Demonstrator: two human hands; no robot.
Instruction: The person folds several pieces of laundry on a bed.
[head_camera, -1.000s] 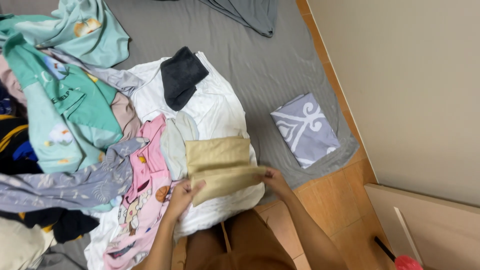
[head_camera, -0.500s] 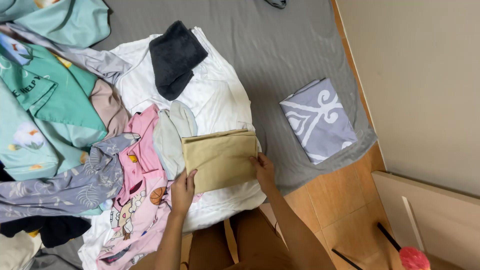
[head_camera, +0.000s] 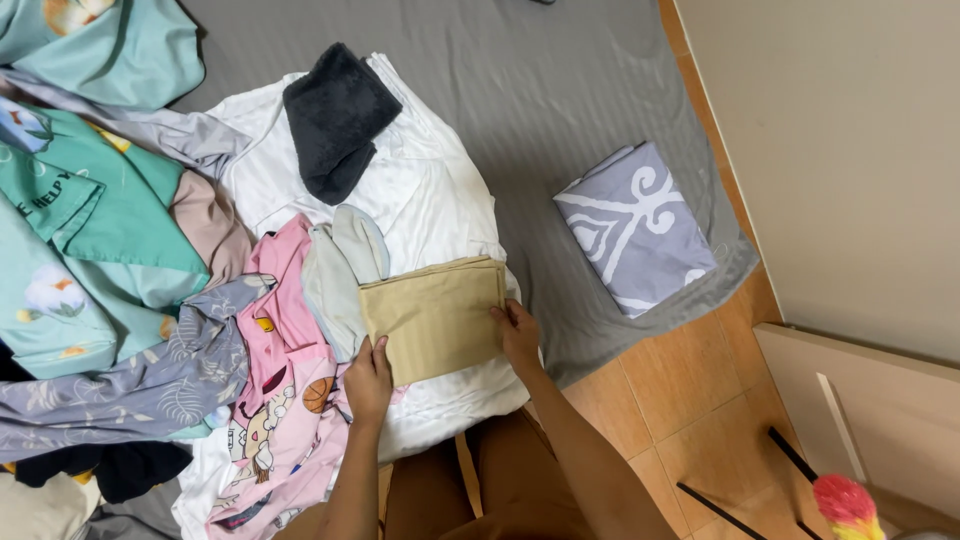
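A person looks down at a bed (head_camera: 560, 90) covered in a grey sheet and piled with laundry. Both hands rest on a folded tan cloth (head_camera: 432, 318), a near-square packet lying on a crumpled white sheet (head_camera: 430, 200) at the bed's near edge.

The left hand (head_camera: 368, 378) lies flat on the cloth's near left corner, fingers spread. The right hand (head_camera: 520, 330) presses the cloth's right edge, fingers curled over it; neither hand lifts it.

The step looks like the last smoothing of a fold. A further fold or a lift would call for a pinch on both side edges.

The cloth's slightly longer side runs left to right, tilted a little, its right end farther from the person.

To the right, well apart, lies a folded grey patterned cloth (head_camera: 635, 228). A dark towel (head_camera: 338, 118) sits higher on the white sheet. Pink (head_camera: 285, 400) and green (head_camera: 90, 230) garments lie to the left.
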